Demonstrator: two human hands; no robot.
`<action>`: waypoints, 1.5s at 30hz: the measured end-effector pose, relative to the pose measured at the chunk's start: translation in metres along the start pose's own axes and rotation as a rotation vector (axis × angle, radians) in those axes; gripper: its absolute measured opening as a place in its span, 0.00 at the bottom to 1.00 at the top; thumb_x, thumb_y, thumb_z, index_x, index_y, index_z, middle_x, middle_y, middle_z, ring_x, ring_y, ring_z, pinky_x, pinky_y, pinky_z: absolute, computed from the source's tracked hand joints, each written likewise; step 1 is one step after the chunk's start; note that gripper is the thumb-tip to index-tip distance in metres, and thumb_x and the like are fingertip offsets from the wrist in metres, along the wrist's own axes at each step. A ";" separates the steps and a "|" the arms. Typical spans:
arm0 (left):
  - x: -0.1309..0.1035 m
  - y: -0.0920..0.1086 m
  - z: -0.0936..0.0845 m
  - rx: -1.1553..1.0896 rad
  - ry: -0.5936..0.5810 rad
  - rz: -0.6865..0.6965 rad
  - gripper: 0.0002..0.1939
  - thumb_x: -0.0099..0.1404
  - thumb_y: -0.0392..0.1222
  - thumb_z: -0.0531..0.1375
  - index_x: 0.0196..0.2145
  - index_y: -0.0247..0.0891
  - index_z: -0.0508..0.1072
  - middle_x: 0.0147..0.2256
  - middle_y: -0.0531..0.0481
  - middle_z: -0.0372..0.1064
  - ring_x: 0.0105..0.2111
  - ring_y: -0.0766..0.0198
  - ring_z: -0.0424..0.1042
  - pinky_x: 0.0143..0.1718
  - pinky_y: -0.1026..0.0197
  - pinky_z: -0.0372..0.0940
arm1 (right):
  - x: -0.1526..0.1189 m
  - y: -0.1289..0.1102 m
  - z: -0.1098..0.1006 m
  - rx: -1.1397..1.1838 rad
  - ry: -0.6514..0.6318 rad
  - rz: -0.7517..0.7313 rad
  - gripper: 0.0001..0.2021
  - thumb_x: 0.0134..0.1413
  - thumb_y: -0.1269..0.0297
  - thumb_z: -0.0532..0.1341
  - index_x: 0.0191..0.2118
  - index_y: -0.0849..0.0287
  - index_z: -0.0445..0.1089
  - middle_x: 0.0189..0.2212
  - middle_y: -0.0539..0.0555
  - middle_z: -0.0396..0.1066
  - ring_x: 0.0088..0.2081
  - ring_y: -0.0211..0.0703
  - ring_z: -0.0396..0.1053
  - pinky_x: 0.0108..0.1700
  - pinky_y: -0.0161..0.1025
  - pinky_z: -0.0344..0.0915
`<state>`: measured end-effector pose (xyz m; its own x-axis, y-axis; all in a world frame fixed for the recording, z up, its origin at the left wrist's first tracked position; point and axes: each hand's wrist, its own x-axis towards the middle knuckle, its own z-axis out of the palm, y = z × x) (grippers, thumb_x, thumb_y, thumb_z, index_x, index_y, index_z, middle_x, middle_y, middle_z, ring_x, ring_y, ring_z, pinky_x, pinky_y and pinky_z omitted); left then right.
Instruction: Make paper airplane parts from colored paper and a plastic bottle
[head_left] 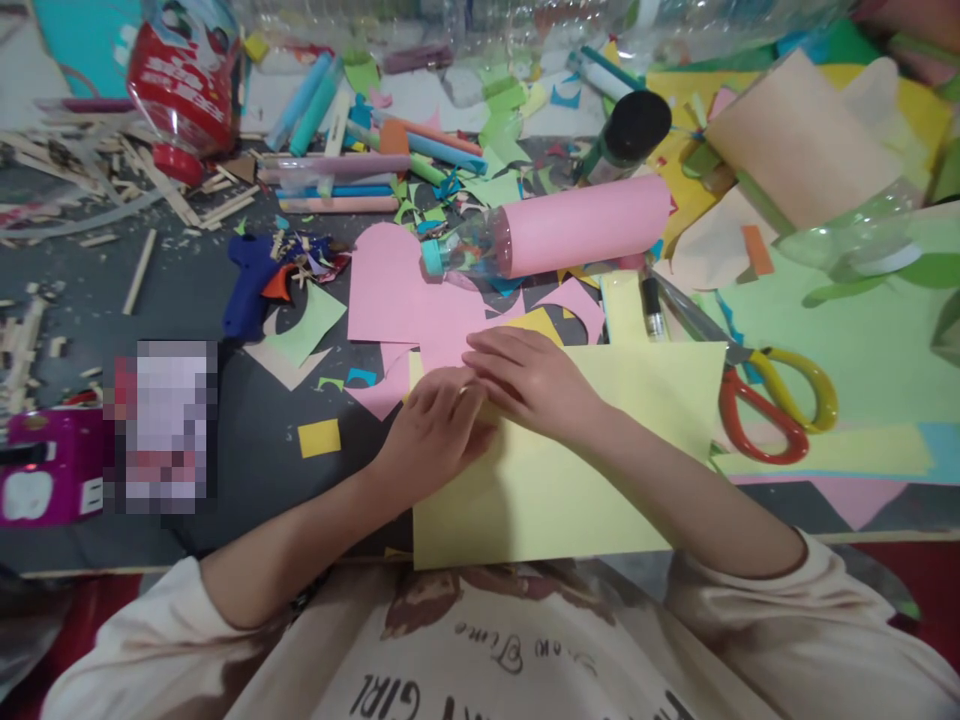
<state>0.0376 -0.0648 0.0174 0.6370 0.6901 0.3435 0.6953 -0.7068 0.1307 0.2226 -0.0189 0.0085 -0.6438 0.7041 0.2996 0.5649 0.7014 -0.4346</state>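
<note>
My left hand (433,425) rests at the upper left corner of a pale yellow paper sheet (562,490), its fingers curled in. Whatever lies under those fingers is hidden. My right hand (529,378) lies beside it, touching it, with its fingers stretched out flat over the sheet's top edge. Just beyond the fingertips are pink paper cut-outs (386,285) and a yellow paper piece (536,325). A clear bottle wrapped in pink paper (585,230), with a teal cap, lies on its side farther back.
Scissors (750,375) with red and yellow handles lie at right, near a black-capped marker (652,308). A blue glue gun (251,285), a purple box (52,465) and a pixelated object (169,425) are at left. Pens (345,170), wood sticks and paper scraps cover the back.
</note>
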 end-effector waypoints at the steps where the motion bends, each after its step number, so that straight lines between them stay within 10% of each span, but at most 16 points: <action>1: -0.001 0.000 0.001 0.001 -0.011 -0.017 0.16 0.69 0.42 0.54 0.47 0.27 0.65 0.44 0.32 0.72 0.47 0.48 0.72 0.47 0.49 0.70 | 0.000 0.000 0.001 -0.001 -0.005 0.003 0.16 0.66 0.65 0.51 0.50 0.63 0.72 0.52 0.63 0.74 0.54 0.51 0.71 0.53 0.53 0.69; 9: -0.005 -0.003 0.005 -0.005 -0.127 -0.129 0.31 0.70 0.49 0.54 0.60 0.23 0.54 0.58 0.25 0.62 0.63 0.43 0.60 0.59 0.44 0.62 | 0.000 -0.001 0.003 0.037 -0.068 0.055 0.21 0.64 0.72 0.49 0.59 0.65 0.66 0.59 0.61 0.68 0.61 0.49 0.66 0.60 0.52 0.65; 45: -0.001 0.002 0.002 0.074 -0.220 -0.109 0.30 0.70 0.48 0.50 0.61 0.19 0.57 0.59 0.22 0.61 0.62 0.40 0.61 0.60 0.45 0.59 | -0.002 0.002 0.002 0.035 -0.105 0.101 0.21 0.64 0.72 0.47 0.59 0.63 0.67 0.60 0.60 0.66 0.63 0.48 0.63 0.64 0.57 0.62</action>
<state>0.0387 -0.0667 0.0151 0.6086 0.7845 0.1193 0.7811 -0.6187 0.0843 0.2238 -0.0193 0.0055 -0.6362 0.7541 0.1629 0.6122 0.6220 -0.4882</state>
